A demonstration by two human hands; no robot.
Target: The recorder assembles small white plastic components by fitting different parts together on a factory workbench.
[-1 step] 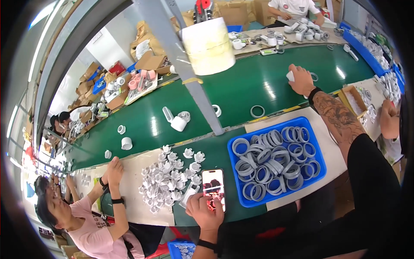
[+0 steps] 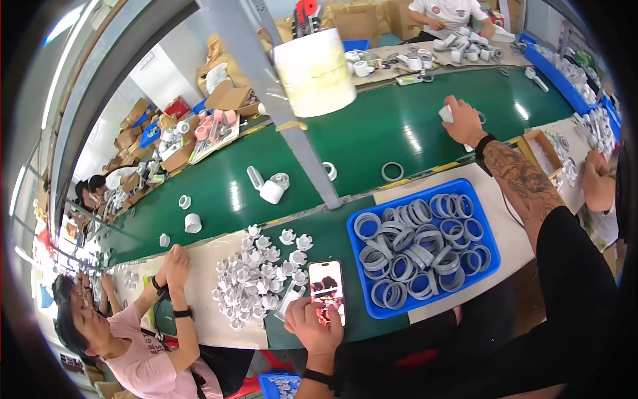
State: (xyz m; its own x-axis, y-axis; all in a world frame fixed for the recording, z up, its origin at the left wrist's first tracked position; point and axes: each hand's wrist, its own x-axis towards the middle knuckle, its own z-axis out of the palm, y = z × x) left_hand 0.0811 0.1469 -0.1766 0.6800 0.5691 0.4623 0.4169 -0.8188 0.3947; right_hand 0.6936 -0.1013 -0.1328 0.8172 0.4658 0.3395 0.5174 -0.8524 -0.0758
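Observation:
My right hand [image 2: 464, 125] reaches out over the green conveyor belt [image 2: 372, 133], its fingers closed round a small white plastic part [image 2: 446, 114]. Just past those fingers a grey ring partly shows. Near the table's front edge, my left hand [image 2: 315, 330] rests with its fingers apart on a phone [image 2: 326, 286], touching the lit screen. A blue tray [image 2: 369, 302] full of grey rings [image 2: 419, 254] stands between my arms. Left of the phone lies a heap of small white claw-shaped plastic parts [image 2: 249, 282].
A grey ring [image 2: 392, 172], a white handled part [image 2: 269, 189] and white cups [image 2: 192, 223] lie on the belt. A grey post [image 2: 309, 156] rises at its near edge. One person sits at my left; others work across the belt and at the right, near a cardboard box [image 2: 541, 153].
The whole view has shifted slightly. My right hand has turned a little and shows more of the white part; my left hand stays on the phone.

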